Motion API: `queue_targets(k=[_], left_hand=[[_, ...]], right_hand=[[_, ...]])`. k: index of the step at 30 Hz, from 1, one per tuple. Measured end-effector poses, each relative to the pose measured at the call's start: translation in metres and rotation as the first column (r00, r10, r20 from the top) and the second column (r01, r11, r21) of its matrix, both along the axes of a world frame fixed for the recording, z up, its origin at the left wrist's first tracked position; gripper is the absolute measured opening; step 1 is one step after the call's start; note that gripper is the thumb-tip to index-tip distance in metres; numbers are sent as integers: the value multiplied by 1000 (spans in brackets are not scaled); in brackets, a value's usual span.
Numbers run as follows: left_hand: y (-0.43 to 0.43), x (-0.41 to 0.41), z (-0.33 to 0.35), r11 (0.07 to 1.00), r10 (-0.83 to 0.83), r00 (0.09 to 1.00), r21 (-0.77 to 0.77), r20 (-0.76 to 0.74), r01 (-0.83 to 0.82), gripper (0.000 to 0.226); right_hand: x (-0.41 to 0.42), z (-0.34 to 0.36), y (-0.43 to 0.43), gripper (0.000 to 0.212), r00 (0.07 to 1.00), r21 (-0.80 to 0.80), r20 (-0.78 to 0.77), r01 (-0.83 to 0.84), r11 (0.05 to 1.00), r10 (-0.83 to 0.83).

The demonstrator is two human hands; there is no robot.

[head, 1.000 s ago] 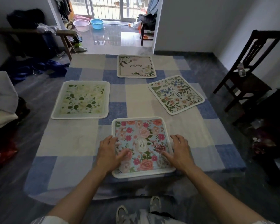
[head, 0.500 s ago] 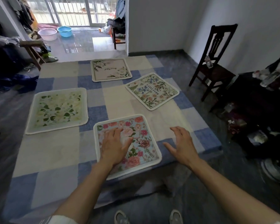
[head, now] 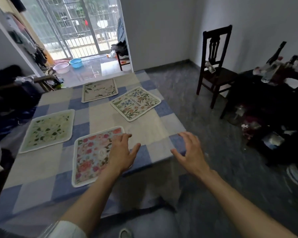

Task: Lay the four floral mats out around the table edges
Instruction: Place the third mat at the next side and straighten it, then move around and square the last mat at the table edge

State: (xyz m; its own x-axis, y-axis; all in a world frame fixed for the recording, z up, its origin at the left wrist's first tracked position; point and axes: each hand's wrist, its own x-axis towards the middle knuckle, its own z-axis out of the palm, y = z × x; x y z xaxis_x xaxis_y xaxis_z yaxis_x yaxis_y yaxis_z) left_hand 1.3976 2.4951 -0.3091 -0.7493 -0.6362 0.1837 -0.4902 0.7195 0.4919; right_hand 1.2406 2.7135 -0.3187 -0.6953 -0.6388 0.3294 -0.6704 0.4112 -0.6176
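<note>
We are looking down at one checked worktop (head: 100, 117) carrying four floral mats, with our two grips over its near right part.
The green leaf mat (head: 48, 129) is lying at the left edge, the lettered flower mat (head: 136, 103) is sitting skewed at the right edge, the cream mat (head: 99, 90) at the far edge, and the pink rose mat (head: 91, 155) at the near edge. Our left grip (head: 122, 153) is spreading wide, palm down, over the rose mat's right side, holding nothing. Our right grip (head: 190, 152) is hovering wide and empty over the worktop's near right corner.
</note>
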Motion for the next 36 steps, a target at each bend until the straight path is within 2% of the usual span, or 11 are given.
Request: queue_targets(k=[6, 12, 18, 29, 36], left_hand=[[68, -53, 13, 996, -78, 997, -44, 15, 79, 52], [110, -118, 15, 974, -220, 974, -74, -55, 216, 52], [141, -196, -10, 961, -276, 959, -10, -67, 276, 53], [128, -374, -27, 952, -273, 951, 99, -147, 289, 61], [86, -429, -30, 965, -236, 966, 90, -103, 245, 60]], right_hand=[[-42, 2, 83, 68, 998, 15, 9, 68, 998, -68], [-83, -3, 139, 68, 976, -2, -3, 220, 976, -220], [-133, -10, 169, 66, 966, 58, -24, 257, 965, -256], [-302, 14, 155, 69, 963, 269, -148, 260, 927, -227], [-383, 17, 105, 67, 974, 259, -139, 209, 943, -177]])
